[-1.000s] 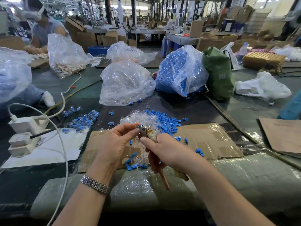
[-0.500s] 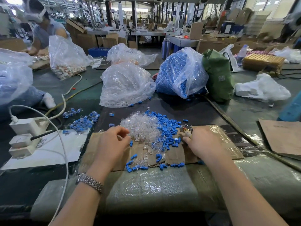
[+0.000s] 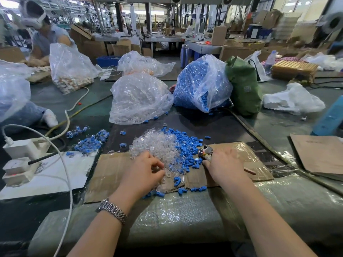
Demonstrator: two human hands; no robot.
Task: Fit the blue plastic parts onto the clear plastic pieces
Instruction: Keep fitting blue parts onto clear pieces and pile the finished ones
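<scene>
Clear plastic pieces (image 3: 154, 145) were next: left hand (image 3: 143, 171) dug in, fingers curled; right hand (image 3: 222, 164) had lowered its gripped pliers (image 3: 206, 152) beside blue parts (image 3: 187, 151).

Both your forearms are bare from the bottom edge of the picture up to the wrists, with no sleeves in view. Your left hand (image 3: 143, 171) and your right hand (image 3: 225, 164) wear no gloves, and no rings show on the fingers you can see. On your left wrist sits a watch bracelet (image 3: 112, 211), made of silver metal links in several narrow rows that catch the light; only the band shows, the watch face is turned out of sight. Your right wrist carries nothing.
</scene>
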